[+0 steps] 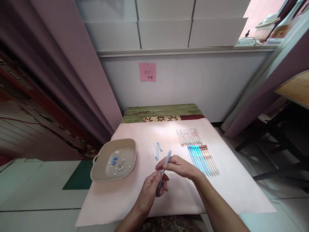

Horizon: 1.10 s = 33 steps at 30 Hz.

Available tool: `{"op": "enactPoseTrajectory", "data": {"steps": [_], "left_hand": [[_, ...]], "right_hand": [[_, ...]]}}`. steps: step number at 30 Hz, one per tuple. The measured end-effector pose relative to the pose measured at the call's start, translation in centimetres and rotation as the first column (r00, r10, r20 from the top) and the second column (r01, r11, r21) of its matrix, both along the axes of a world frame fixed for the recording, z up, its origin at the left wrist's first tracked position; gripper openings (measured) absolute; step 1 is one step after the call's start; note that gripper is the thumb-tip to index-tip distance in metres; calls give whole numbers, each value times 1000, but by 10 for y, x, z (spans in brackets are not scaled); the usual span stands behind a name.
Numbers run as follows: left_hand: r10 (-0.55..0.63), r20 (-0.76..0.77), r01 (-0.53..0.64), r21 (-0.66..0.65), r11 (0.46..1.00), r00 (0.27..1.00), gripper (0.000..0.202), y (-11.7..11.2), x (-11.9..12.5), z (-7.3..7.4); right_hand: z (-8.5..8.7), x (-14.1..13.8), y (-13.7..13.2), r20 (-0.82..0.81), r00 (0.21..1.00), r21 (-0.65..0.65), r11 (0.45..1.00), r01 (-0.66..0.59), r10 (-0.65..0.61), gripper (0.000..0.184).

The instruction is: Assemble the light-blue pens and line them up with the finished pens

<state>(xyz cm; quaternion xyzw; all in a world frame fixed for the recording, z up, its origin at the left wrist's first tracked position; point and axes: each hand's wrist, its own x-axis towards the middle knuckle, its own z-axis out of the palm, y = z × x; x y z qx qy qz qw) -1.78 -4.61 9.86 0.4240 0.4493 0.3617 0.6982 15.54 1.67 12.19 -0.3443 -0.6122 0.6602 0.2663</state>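
Note:
A slim light-blue pen [168, 157] slants between my two hands above the table. My left hand [151, 186] is closed round its darker lower end, with the thumb on top. The fingers of my right hand [178, 165] pinch it higher up, and its rounded blue tip sticks out above them. Whether the pen is whole or in two parts between the hands, I cannot tell. Beyond my hands lie loose pen parts: a thin white refill [153, 150], a pale blue barrel [157, 153] and a short blue piece [159, 146].
At the left, a beige basin [133, 145] holds small white, clear and blue pieces. To the right lie a row of clear pens [188, 137], several blue pens [199, 159] and several brown-topped pens [209, 159]. A pale pink cloth [193, 201] covers the table.

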Motion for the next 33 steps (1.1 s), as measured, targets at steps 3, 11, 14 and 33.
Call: {"op": "enactPoseTrajectory", "data": {"steps": [3, 11, 14, 33], "left_hand": [[62, 61, -62, 0, 998, 996, 52, 0, 1, 7], [14, 199, -4, -50, 999, 980, 32, 3, 2, 23], [-53, 249, 70, -60, 996, 967, 24, 3, -2, 26], [103, 3, -103, 64, 993, 995, 28, 6, -30, -7]], "right_hand": [[1, -1, -2, -47, 998, 22, 999, 29, -28, 43], [5, -4, -2, -248, 936, -86, 968, 237, -251, 35], [2, -8, -7, -259, 917, -106, 952, 286, -304, 34], [-19, -2, -49, -30, 910, -77, 909, 410, -413, 27]]}}
